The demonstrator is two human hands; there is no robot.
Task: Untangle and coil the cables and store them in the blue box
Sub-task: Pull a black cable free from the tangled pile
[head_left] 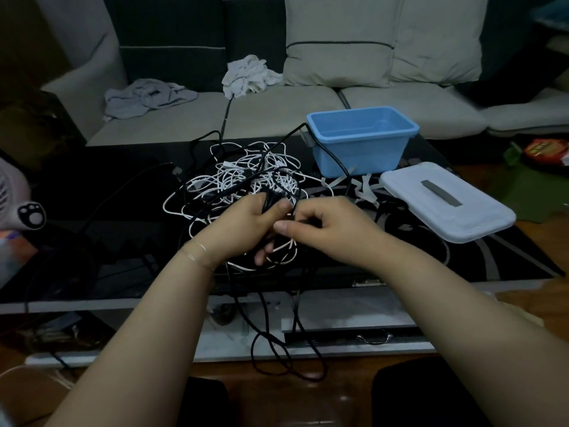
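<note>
Cables (246, 177), white and black, lie in one tangled heap on the dark glass table (101, 192), in the middle, just beyond your hands. Your left hand (246, 229) has its fingers curled round a bundle of black cable (271, 197), several strands gathered together in the fist. Your right hand (326, 224) is just beside it, with thumb and forefinger pinched on a black strand that goes across to the left hand; the other fingers are folded in. It looks like you are winding a black cable into a coil, but I cannot tell how many turns are made.

More black cable hangs over the near edge of the table and makes loose loops (286, 352) down by the floor, so a good length is probably not yet gathered. Another black strand runs along the front of the blue box (363, 140), which stands at the far right of the table. The box is open and I see nothing inside it. Its pale lid (446, 201) lies flat on the table, near the box on the right side.

So I judge the task is in the beginning part: no coil is stored yet, the white cables are all knotted together, and nearly everything remains for you to do.
</note>
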